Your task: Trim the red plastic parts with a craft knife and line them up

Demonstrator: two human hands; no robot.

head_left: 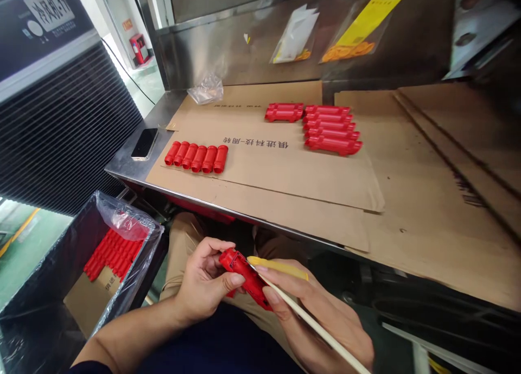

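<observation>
My left hand (207, 281) grips a red plastic tubular part (250, 279) above my lap, its thumb and fingers on the upper end. Held in my right hand (317, 309) is a thin cream-coloured stick (311, 322), its tip close against the red part; whether it touches cannot be made out. A yellow finger cot (280, 266) covers one finger of that hand. On the cardboard-covered bench ahead, a row of short red tubes (198, 157) lies at the left. Several longer red parts (331, 130) lie side by side farther back, with more red pieces (285, 112) beside them.
A plastic-lined bin (134, 276) at my left holds many red parts. A phone (144, 144) and a crumpled clear bag (207, 89) lie on the bench. Small bags (360, 29) hang on the metal back panel. The bench's front edge (244, 217) runs just beyond my hands.
</observation>
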